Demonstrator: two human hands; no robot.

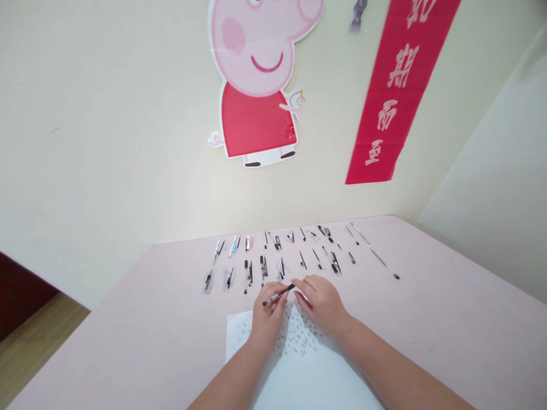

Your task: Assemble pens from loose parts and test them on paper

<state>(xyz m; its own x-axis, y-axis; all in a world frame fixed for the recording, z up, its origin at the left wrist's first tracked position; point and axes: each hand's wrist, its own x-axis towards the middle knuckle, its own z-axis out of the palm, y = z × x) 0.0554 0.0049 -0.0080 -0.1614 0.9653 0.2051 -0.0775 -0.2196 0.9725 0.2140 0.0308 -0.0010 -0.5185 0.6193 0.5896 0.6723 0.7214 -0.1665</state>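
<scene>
Left hand [269, 313] and right hand [321, 300] angle in over some paper [314, 378], lower middle of the frame. The left fingers are pinching a pen [276, 296], dark end right at the bent right fingertips; can't tell if those grip it.

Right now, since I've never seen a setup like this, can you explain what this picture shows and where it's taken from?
There's no machine: these are a person's own bare hands, seen by a camera worn on their head, looking forward and down. The left hand holds a slim black-and-grey pen. The right hand has its fingertips at the dark end; how firmly they grip is too small to tell. Beneath is a white paper sheet with small grey marks, lying on a pale pink table. Beyond lie rows of slim black, white and clear pens and pen parts. Behind is a cream-coloured wall.
</scene>
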